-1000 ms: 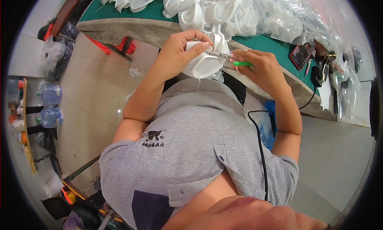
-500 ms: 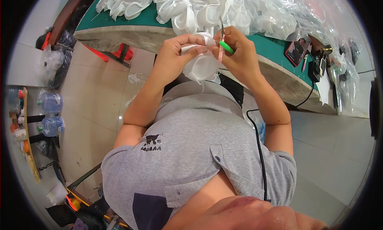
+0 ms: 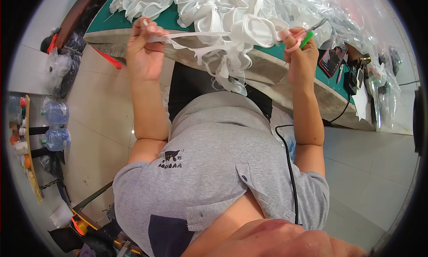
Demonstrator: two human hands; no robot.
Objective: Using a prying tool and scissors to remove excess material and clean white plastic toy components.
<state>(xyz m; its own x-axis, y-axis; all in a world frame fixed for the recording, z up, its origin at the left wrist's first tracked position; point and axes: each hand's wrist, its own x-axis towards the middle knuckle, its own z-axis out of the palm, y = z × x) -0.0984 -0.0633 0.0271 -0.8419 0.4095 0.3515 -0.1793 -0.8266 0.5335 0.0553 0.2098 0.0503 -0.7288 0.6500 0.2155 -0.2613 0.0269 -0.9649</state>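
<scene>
On the floor to the person's left stand two clear water bottles with liquid in them, beside a narrow shelf carrying small jars and pots whose contents are too small to tell. Clear plastic bags lie at the right end of the green table; what they hold cannot be made out.

The white mask is a moulded cup shape, held up in the air above the table's near edge, with long white straps running from it toward the left and looping down in a tangle below it. A heap of similar white masks covers the table behind.

The left hand is raised, its grip pressed together on the end of the straps, pulling them taut. The right hand has its grip closed around small scissors with pink and green handles, fingers through the loops, the blades pointing up and right beside the mask. A phone lies on the table just right of that hand.
</scene>
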